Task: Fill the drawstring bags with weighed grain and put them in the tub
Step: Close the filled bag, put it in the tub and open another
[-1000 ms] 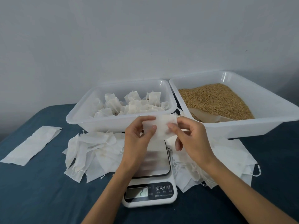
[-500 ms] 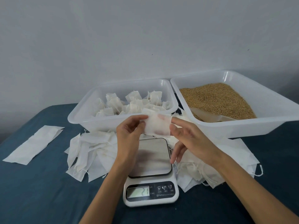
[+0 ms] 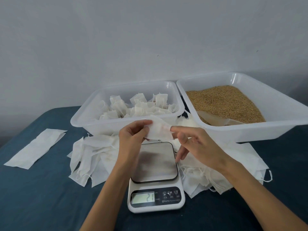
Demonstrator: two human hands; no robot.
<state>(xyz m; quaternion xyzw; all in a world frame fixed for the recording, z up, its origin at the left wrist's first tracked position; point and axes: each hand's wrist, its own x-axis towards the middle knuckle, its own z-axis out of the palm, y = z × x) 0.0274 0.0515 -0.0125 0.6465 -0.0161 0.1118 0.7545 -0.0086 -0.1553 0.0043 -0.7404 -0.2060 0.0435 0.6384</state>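
Note:
I hold a small white drawstring bag (image 3: 159, 132) above the kitchen scale (image 3: 155, 177). My left hand (image 3: 133, 139) pinches its left edge, and my right hand (image 3: 191, 145) grips its right edge with thumb and forefinger, the other fingers spread downward. The scale's steel plate is bare and its display reads 2.1. A clear tub (image 3: 86, 119) behind holds several filled white bags. To its right, a larger clear tub (image 3: 275, 117) holds brown grain with a scoop (image 3: 216, 120) lying in it.
Loose empty bags lie in heaps left (image 3: 90, 157) and right (image 3: 233, 165) of the scale on the dark blue cloth. A flat white strip (image 3: 35, 148) lies at the far left. A pale wall stands behind the tubs.
The bag stays between both hands, now slightly lower and nearer the scale. My right hand's lower fingers have opened out and point downward. The scale reading is unchanged.

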